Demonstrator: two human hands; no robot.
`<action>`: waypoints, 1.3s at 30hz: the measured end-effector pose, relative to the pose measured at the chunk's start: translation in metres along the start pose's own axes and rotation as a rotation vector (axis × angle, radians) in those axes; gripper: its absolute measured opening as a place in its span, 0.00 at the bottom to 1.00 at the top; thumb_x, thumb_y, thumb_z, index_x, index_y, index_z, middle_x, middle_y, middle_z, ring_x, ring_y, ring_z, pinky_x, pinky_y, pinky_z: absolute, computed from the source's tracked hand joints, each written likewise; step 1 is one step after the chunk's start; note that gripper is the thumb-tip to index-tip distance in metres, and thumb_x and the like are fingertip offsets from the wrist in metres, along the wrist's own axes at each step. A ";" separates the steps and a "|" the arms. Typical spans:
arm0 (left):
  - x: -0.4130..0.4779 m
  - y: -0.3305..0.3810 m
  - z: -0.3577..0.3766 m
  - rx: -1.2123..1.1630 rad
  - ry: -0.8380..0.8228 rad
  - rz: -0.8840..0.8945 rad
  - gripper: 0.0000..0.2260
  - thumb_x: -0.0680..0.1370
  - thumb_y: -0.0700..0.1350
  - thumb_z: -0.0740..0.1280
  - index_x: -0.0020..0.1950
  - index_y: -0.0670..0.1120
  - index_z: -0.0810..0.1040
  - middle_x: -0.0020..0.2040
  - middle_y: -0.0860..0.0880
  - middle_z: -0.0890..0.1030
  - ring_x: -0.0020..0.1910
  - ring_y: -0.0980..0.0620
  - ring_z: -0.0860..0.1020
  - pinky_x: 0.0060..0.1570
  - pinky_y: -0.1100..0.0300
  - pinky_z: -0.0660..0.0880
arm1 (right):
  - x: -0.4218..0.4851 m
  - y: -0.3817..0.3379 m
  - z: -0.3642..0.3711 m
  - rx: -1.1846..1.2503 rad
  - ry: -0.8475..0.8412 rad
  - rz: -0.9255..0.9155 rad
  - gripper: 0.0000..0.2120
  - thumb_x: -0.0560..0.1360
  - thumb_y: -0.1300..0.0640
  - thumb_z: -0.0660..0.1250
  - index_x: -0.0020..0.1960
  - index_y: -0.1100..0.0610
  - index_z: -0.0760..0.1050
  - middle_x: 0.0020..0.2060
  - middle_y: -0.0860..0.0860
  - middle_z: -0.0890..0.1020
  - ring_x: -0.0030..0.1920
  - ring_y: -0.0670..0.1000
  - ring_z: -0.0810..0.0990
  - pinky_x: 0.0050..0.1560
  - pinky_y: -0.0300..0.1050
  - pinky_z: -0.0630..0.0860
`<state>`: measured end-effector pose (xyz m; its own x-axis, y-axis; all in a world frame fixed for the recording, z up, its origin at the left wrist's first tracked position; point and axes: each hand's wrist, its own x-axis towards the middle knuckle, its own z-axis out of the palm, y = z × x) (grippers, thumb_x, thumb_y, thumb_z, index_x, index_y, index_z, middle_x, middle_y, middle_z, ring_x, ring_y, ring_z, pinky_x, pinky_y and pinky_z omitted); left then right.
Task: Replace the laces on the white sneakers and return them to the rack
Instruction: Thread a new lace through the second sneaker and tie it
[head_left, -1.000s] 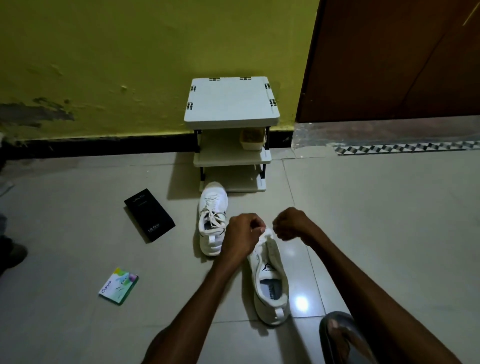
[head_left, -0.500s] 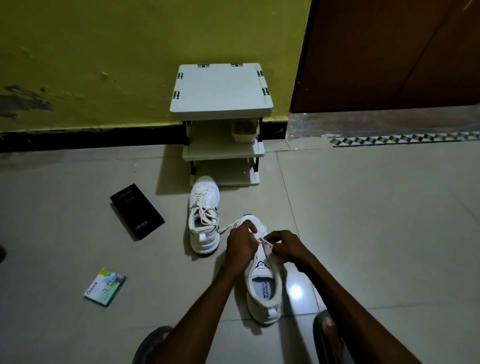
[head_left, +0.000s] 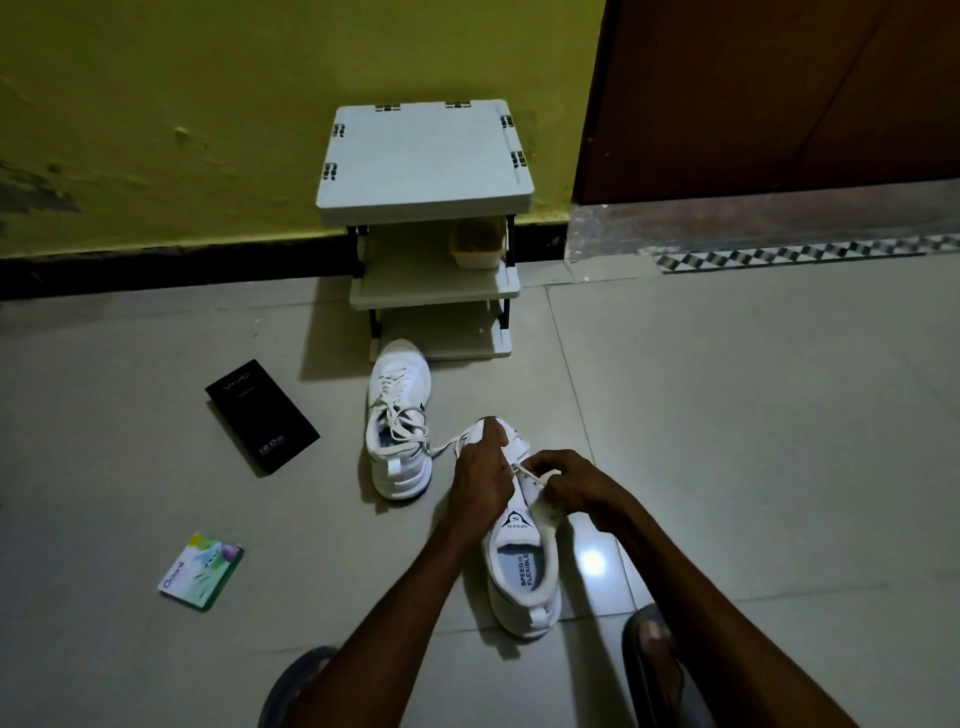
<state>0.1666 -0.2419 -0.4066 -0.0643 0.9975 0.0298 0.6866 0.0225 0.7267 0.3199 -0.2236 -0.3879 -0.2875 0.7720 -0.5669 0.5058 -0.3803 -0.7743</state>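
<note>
The near sneaker (head_left: 524, 566) is set on the floor (head_left: 727, 441). Its front is gripped by the left hand (head_left: 480, 475), and its lace (head_left: 521, 471) is pinched at the eyelets by the right hand (head_left: 576, 486). The second sneaker (head_left: 399, 421) is laid just beside it at 10 o'clock, before the rack (head_left: 426, 156) at 12 o'clock. A black box (head_left: 262, 415) and a green packet (head_left: 201, 569) are placed well apart toward 9 o'clock.

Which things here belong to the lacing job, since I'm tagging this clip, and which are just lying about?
Job: near sneaker, its lace held by left hand and right hand, far sneaker, rack.
Lying about: black box, green packet, tub on the rack.
</note>
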 end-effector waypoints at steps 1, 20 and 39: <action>0.000 0.000 0.000 0.011 -0.006 0.053 0.13 0.68 0.34 0.62 0.48 0.48 0.66 0.37 0.50 0.72 0.36 0.51 0.71 0.37 0.62 0.62 | 0.000 -0.001 -0.001 -0.010 -0.010 -0.003 0.19 0.69 0.66 0.54 0.47 0.51 0.80 0.42 0.49 0.79 0.39 0.52 0.76 0.37 0.44 0.73; 0.007 -0.002 0.001 0.020 -0.062 -0.070 0.16 0.70 0.37 0.67 0.50 0.48 0.64 0.38 0.50 0.76 0.40 0.47 0.77 0.37 0.54 0.70 | -0.005 -0.003 0.001 -0.015 0.026 -0.036 0.19 0.69 0.69 0.58 0.48 0.51 0.81 0.45 0.54 0.83 0.38 0.50 0.80 0.39 0.45 0.78; -0.002 0.002 0.019 0.024 0.084 -0.148 0.06 0.76 0.38 0.61 0.51 0.47 0.69 0.41 0.50 0.77 0.38 0.53 0.73 0.40 0.53 0.70 | 0.000 -0.006 -0.002 0.179 -0.062 0.071 0.08 0.79 0.60 0.61 0.53 0.59 0.78 0.40 0.52 0.79 0.39 0.50 0.78 0.36 0.40 0.77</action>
<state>0.1821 -0.2424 -0.4183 -0.2253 0.9741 -0.0180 0.6823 0.1710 0.7108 0.3182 -0.2202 -0.3826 -0.3083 0.7090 -0.6342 0.3757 -0.5217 -0.7659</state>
